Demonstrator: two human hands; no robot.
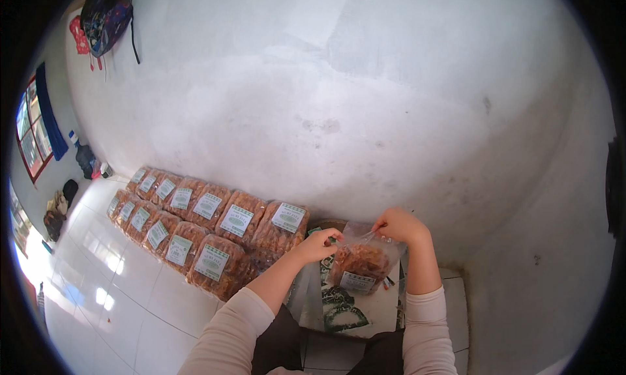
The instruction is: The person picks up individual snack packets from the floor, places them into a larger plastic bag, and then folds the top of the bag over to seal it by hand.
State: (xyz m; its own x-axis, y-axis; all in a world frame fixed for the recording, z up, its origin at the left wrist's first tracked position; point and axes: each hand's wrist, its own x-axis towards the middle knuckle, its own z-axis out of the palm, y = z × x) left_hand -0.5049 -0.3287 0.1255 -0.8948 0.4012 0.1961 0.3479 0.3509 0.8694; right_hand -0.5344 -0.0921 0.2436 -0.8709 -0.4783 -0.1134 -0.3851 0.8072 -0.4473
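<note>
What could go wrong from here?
- Both hands, left and right, appear to pinch the top of the clear bag; the thin plastic could tear or slip.
- If that top is open (I can't tell), brown pieces might spill onto the white-and-green surface.
- The left forearm looks close to the filled bags in rows; it might nudge one.
</note>
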